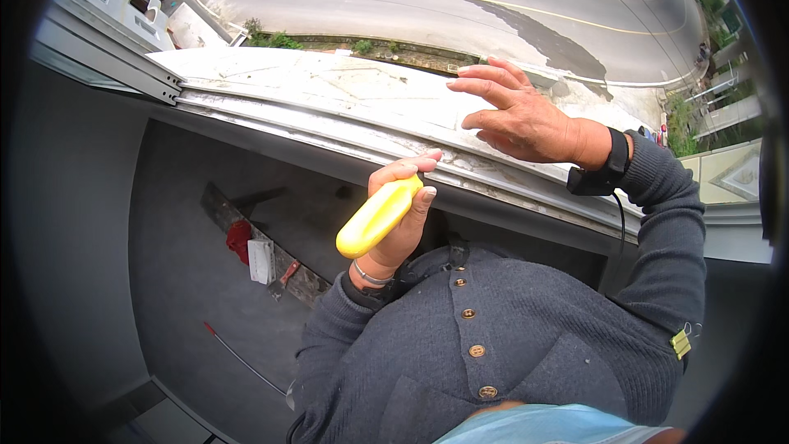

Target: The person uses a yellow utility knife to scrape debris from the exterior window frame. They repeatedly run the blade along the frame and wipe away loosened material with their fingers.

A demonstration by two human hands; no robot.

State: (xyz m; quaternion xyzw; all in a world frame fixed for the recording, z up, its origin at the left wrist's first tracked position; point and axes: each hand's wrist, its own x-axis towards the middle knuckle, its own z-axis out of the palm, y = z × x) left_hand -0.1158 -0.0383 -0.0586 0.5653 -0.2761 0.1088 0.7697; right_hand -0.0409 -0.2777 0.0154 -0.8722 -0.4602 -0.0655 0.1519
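My left hand (394, 240) is wrapped around a yellow-handled tool (376, 219). The handle points down toward me, and only a small dark part shows beyond its upper end; the working end cannot be made out. Just inside the window, that hand is close to the metal window track (345, 129), which is stained with dirt. Farther right, my right hand (524, 114) hovers over the outer ledge (296, 71), fingers spread and nothing in them. A black band with a cable circles its wrist.
Below on the grey floor, a plank (296, 271) carries a red cloth (238, 240), a white box (262, 261) and a red-handled scraper (290, 271). A thin red-tipped rod (243, 357) lies nearby. A window frame (117, 52) stands at left. Beyond the ledge, a road (370, 3) runs far below.
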